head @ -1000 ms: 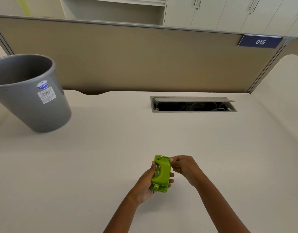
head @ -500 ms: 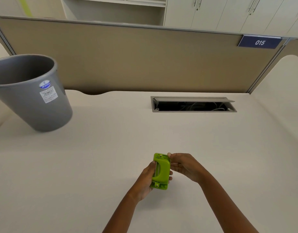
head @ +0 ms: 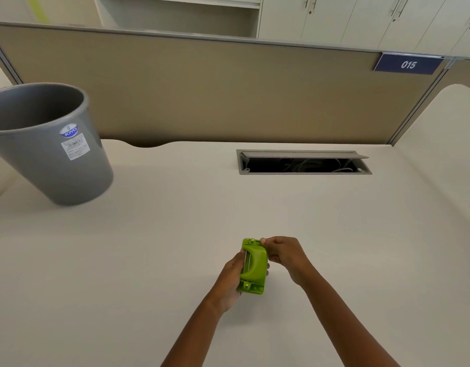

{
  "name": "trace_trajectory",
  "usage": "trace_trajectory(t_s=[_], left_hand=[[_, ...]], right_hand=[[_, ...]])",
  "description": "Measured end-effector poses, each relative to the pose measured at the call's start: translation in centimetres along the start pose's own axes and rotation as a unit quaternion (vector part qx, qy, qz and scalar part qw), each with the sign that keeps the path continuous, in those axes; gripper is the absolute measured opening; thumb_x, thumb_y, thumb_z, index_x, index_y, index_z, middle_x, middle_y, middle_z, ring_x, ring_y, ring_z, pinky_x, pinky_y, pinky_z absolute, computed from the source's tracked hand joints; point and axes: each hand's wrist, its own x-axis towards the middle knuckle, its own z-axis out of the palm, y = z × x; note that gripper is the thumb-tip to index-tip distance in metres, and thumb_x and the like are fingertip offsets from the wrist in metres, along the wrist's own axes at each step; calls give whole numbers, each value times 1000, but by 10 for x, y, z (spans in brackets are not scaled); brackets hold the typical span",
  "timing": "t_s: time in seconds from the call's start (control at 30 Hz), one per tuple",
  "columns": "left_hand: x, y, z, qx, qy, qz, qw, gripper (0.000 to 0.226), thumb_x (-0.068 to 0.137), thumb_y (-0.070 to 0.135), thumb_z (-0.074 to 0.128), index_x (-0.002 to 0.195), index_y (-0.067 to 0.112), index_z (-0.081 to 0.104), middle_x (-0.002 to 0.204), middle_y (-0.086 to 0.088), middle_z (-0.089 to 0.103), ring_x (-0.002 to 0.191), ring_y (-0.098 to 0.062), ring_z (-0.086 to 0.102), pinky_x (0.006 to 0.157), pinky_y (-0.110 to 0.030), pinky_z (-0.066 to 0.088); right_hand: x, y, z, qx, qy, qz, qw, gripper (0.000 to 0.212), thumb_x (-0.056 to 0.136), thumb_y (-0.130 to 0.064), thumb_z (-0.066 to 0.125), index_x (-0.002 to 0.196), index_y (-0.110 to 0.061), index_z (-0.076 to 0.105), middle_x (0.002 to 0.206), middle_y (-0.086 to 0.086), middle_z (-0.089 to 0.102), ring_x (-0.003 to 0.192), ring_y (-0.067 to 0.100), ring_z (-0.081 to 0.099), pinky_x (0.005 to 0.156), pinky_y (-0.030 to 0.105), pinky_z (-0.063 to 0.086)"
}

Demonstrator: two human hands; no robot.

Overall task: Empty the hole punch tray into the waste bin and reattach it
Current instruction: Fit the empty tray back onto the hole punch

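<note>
A lime-green hole punch (head: pixel 253 266) is held on edge above the desk near its front middle. My left hand (head: pixel 229 280) wraps it from the left and underneath. My right hand (head: pixel 282 254) pinches its upper right side with curled fingers. The tray on its underside faces away and is hidden. A grey waste bin (head: pixel 47 144) with a white label stands on the desk at the far left, well away from both hands.
The cream desk (head: pixel 149 247) stretches between the hands and the bin. An open cable slot (head: pixel 302 163) with wires sits at the back middle. A tan partition (head: pixel 215 94) with a blue "015" sign (head: pixel 408 64) closes the far edge.
The right hand has shifted a little along the punch's upper right edge. The punch has stayed in nearly the same place; the view has drifted slightly.
</note>
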Motion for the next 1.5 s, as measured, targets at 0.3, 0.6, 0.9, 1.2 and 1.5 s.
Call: trace_trajectory(t_s=[0.3,0.6,0.9,1.2,1.5], left_hand=[[1,10,0,-176,73,32,981,37,98,37,31,92,17,61,74,-4,65,65,-15,61,50,-21,55],[-4,17,11,-173,87,72,978,35,98,35,27,95,21,59,83,-3,59,72,-13,56,52,-21,55],[-6,15,16,-89,72,90,989,36,99,35,26,99,19,58,83,-2,60,71,-12,57,54,-19,53],[-8,19,21,-40,56,90,994,34,99,34,27,103,19,57,86,-1,62,64,-4,63,60,-20,51],[-16,24,18,1,-2,67,998,44,101,33,20,104,16,61,90,-3,71,77,-10,69,66,-19,55]], right_hand=[[-42,25,-1,92,-90,73,989,14,88,-1,54,87,-2,68,78,8,68,70,13,66,61,15,56],[-46,22,-1,152,-75,58,984,17,87,0,55,82,-5,70,74,9,73,66,13,71,63,18,58],[-46,25,2,120,-56,64,989,15,87,4,54,83,-3,67,74,8,64,67,14,61,59,14,53],[-49,23,-5,93,-61,50,993,15,86,4,55,81,-5,65,75,8,62,68,15,61,61,15,53],[-48,21,-11,137,-121,19,983,20,86,3,54,95,-10,65,83,6,70,72,10,71,66,17,56]])
